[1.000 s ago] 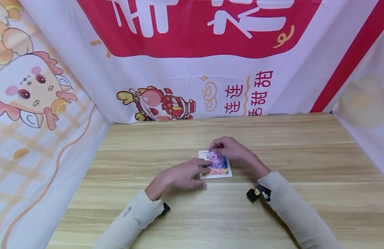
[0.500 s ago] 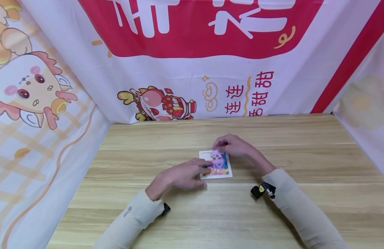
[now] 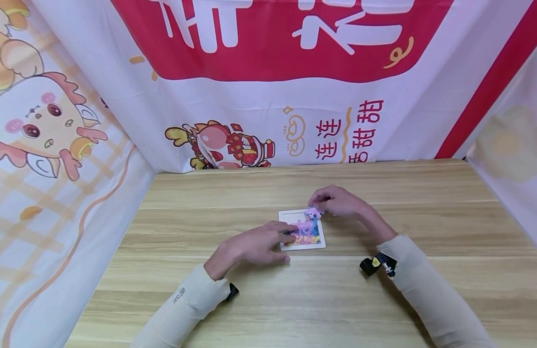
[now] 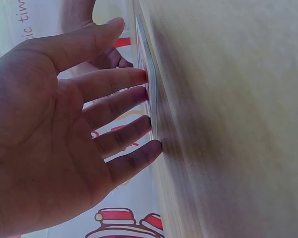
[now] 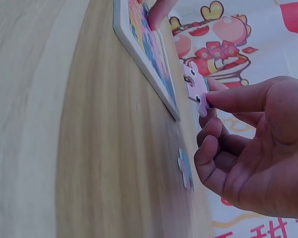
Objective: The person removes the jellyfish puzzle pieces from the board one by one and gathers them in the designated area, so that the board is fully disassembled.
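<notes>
A small white-framed jigsaw puzzle (image 3: 302,231) (image 5: 144,49) with a colourful cartoon picture lies on the wooden table (image 3: 320,295). My left hand (image 3: 255,244) (image 4: 64,129) lies flat with straight fingers pressing on the puzzle's left part. My right hand (image 3: 338,202) (image 5: 248,144) pinches a pink puzzle piece (image 3: 313,211) (image 5: 196,89) just above the frame's far right corner. Another loose piece (image 5: 185,168) lies on the table below that hand in the right wrist view.
Printed cloth banners (image 3: 268,82) with red lettering and cartoon figures hang close behind and on both sides of the table. Small dark wrist cameras (image 3: 374,265) sit on both pale sleeves.
My right hand has lifted a pink piece out of the puzzle and drawn it back to the right, past the frame's far corner. The left hand has stayed pressing on the puzzle.
</notes>
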A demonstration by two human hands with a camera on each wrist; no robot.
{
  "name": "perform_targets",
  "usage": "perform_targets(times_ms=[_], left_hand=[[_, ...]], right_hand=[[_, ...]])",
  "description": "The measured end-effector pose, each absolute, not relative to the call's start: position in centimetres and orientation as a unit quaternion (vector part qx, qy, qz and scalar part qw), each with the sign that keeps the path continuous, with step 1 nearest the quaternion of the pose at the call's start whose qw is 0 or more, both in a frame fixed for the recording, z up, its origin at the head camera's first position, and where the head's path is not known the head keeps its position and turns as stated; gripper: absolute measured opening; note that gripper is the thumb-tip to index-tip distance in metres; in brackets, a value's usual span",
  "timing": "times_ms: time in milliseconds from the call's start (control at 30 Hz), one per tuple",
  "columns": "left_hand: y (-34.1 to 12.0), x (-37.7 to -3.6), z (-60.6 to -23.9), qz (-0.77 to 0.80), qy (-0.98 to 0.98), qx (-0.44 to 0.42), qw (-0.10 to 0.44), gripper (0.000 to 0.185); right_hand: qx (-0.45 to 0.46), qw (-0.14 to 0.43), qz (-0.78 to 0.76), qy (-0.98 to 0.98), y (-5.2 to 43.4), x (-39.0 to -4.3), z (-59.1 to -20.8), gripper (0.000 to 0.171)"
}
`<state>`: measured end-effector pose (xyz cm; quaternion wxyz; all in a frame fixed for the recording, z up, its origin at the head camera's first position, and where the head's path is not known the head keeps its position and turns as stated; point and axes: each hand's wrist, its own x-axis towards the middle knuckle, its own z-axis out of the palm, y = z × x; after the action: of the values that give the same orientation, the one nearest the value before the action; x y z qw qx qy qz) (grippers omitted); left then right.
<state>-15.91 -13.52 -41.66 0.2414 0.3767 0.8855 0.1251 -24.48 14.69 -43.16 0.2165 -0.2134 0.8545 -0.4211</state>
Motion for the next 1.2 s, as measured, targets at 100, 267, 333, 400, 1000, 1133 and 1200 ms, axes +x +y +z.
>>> perform_targets(times_ms=[100, 267, 333, 400, 1000, 1133, 1200], left_hand=[[-13.6, -16.0, -41.7, 0.124, 0.885, 0.38, 0.239, 0.06], [-13.6, -15.9, -41.6, 0.125, 0.884, 0.381, 0.238, 0.06], [-13.5, -15.9, -41.6, 0.126, 0.885, 0.379, 0.238, 0.06], [-13.5, -15.8, -41.6, 0.125, 0.887, 0.376, 0.238, 0.06], [-13.4, -15.6, -41.6, 0.127, 0.889, 0.368, 0.24, 0.06], [-13.4, -15.5, -41.6, 0.127, 0.89, 0.366, 0.24, 0.06], [-13.4, -15.5, -41.6, 0.126, 0.89, 0.366, 0.24, 0.06]], right_hand=[[-0.21, 0.218, -0.422, 0.854, 15.4, -24.6, -43.2, 0.024], [-0.206, 0.213, -0.418, 0.859, 16.5, -24.7, -43.3, 0.025], [-0.204, 0.212, -0.416, 0.86, 16.9, -24.7, -43.2, 0.025], [-0.205, 0.211, -0.418, 0.86, 17.3, -24.6, -43.2, 0.025], [-0.173, 0.215, -0.423, 0.863, 20.8, -24.8, -43.5, 0.026], [-0.165, 0.214, -0.414, 0.869, 21.5, -24.9, -43.7, 0.027], [-0.161, 0.214, -0.41, 0.872, 21.7, -24.9, -43.8, 0.027]])
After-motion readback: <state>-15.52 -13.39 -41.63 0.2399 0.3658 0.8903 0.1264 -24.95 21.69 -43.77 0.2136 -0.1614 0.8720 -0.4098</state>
